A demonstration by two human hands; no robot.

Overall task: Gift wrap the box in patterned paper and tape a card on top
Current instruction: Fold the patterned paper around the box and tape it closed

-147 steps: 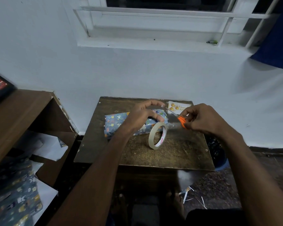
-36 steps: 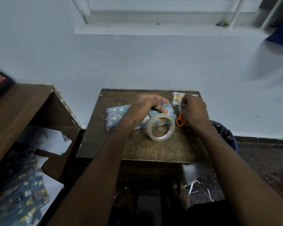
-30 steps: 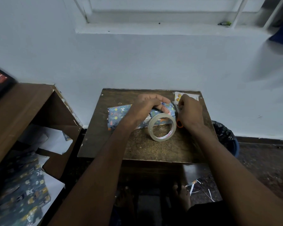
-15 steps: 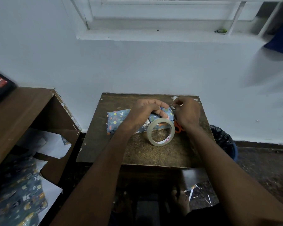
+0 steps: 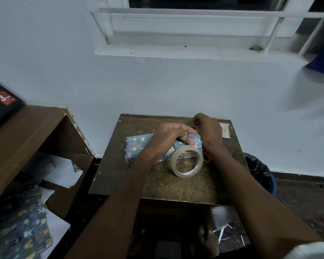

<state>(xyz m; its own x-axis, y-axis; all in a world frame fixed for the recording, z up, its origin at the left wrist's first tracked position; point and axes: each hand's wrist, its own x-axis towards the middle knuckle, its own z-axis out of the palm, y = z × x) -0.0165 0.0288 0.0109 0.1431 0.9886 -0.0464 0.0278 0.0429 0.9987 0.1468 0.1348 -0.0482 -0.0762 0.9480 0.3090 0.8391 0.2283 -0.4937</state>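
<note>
The box wrapped in blue patterned paper (image 5: 138,146) lies across the small brown table (image 5: 176,186). My left hand (image 5: 166,139) arches over its right half, thumb on the near side and fingers over the top, and grips it. My right hand (image 5: 208,131) hovers at the box's right end, fingertips pinched together on what looks like a small strip of clear tape, barely visible. The clear tape roll (image 5: 186,161) stands on edge against the box's near side. A white card (image 5: 225,130) lies at the table's back right corner.
Orange-handled scissors (image 5: 206,157) lie on the table under my right wrist. A brown shelf unit (image 5: 26,139) stands left, with white paper and more patterned paper (image 5: 24,230) below it. A bin with a black liner (image 5: 258,171) sits right of the table.
My right hand has laid the scissors on the table and risen to the box's right end with its fingertips pinched. My left hand has stayed on the box; the roll still stands.
</note>
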